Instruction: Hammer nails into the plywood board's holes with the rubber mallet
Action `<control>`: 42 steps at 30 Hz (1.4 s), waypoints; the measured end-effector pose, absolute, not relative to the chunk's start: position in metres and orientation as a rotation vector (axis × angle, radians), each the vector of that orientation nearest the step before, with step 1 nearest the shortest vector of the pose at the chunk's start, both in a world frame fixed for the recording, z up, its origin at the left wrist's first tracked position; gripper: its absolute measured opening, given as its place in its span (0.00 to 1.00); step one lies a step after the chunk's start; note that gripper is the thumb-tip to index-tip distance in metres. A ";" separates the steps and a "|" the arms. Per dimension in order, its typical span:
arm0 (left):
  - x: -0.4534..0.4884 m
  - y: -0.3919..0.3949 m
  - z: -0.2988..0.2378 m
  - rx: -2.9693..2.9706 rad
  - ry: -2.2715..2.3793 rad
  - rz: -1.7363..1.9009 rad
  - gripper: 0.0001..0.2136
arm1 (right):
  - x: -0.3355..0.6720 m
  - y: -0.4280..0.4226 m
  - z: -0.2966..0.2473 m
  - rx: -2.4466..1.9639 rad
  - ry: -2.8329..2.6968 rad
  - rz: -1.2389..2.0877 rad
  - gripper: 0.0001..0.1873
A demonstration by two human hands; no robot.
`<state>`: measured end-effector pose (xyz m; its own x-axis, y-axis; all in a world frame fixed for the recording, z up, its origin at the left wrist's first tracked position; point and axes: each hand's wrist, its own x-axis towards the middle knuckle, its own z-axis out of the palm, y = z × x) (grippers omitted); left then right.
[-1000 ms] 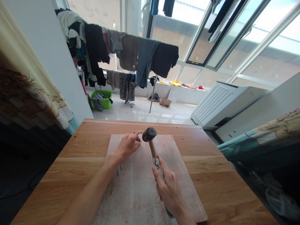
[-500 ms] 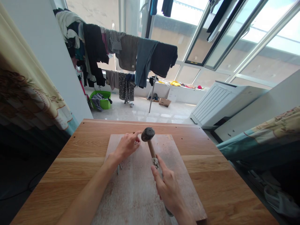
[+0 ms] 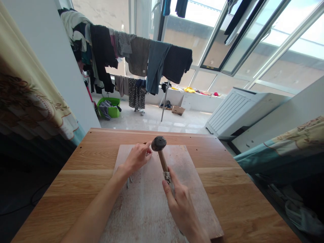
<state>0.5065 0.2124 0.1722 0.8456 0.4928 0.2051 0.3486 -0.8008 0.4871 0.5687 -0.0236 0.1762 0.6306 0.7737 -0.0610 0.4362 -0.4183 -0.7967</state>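
Note:
My right hand (image 3: 180, 206) grips the wooden handle of a hammer (image 3: 160, 150), whose dark head hangs just above the far part of a worn wooden board (image 3: 149, 209). Beside the hammer head, my left hand (image 3: 136, 158) rests on the board with thumb and forefinger pinched together on something too small to make out. A few loose nails (image 3: 129, 181) lie on the board under my left wrist.
The board lies on a light wooden table (image 3: 83, 162). Beyond it stand a clothes rack with hanging laundry (image 3: 141, 64), a green basket (image 3: 111, 107) on the tiled floor, and a white unit (image 3: 240, 108) at right. Patterned fabric (image 3: 32, 98) hangs at left.
The hammer head has shifted slightly left and up, closer to my left fingertips. My left hand stays pinched in the same spot.

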 end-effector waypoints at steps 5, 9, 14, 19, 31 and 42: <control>0.507 0.214 0.170 2.585 0.610 0.436 0.27 | 0.559 -0.022 0.174 -2.122 -0.854 0.587 0.38; 0.506 0.214 0.169 2.585 0.604 0.432 0.26 | 0.559 -0.023 0.180 -2.076 -0.861 0.514 0.37; 0.506 0.215 0.168 2.593 0.612 0.435 0.27 | 0.561 -0.022 0.175 -2.050 -0.912 0.521 0.36; 0.506 0.215 0.169 2.593 0.618 0.421 0.29 | 0.565 -0.026 0.167 -2.080 -0.878 0.501 0.33; 0.485 0.215 0.192 2.701 0.533 0.514 0.23 | 0.575 -0.035 0.159 -1.910 -0.631 0.685 0.41; 0.404 0.171 0.200 2.973 0.484 -0.057 0.12 | 0.585 -0.036 0.151 -1.767 -0.552 0.815 0.40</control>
<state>0.4042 0.1710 0.1997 0.9479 0.3132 -0.0578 0.3181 -0.9404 0.1205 0.5853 -0.0355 0.1508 0.6593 0.7054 -0.2603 -0.0199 -0.3297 -0.9439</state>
